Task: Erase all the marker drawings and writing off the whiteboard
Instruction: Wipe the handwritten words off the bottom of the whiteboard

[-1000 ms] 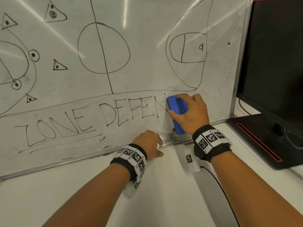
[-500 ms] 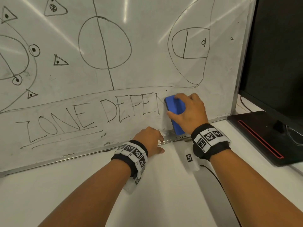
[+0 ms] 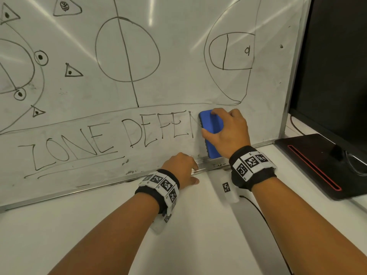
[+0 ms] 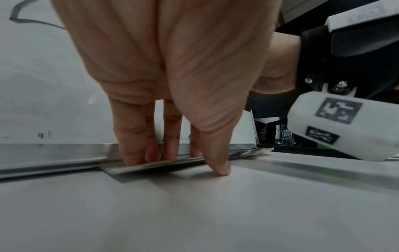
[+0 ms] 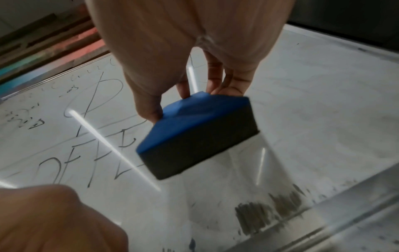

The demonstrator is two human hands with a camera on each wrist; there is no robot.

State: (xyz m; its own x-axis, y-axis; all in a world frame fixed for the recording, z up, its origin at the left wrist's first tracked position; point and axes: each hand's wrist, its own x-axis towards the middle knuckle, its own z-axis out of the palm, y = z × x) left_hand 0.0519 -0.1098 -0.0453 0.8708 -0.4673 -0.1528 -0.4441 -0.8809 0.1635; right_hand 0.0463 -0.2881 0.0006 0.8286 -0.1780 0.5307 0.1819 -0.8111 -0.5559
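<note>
The whiteboard (image 3: 178, 92) leans upright on a white table. It bears a drawn court with circles, triangles and the letters "ZONE DEFEN". My right hand (image 3: 213, 123) grips a blue eraser (image 3: 211, 147) and presses its dark felt against the board just right of the last letter. The right wrist view shows the eraser (image 5: 198, 136) between thumb and fingers of the right hand (image 5: 185, 105), with smeared marker dust below it. My left hand (image 3: 190, 173) rests on the board's bottom metal rail (image 4: 54, 153). In the left wrist view the left hand (image 4: 179, 162) has straight fingers on the rail and its thumb on the table.
A black monitor (image 3: 337, 66) stands right of the board's edge. Its black base (image 3: 309, 159) with a red stripe lies on the table, cables behind it. White tabletop (image 3: 99, 235) spreads in front of the board.
The right hand has slid the eraser slightly left, closer to the last letter. The left hand stays on the rail.
</note>
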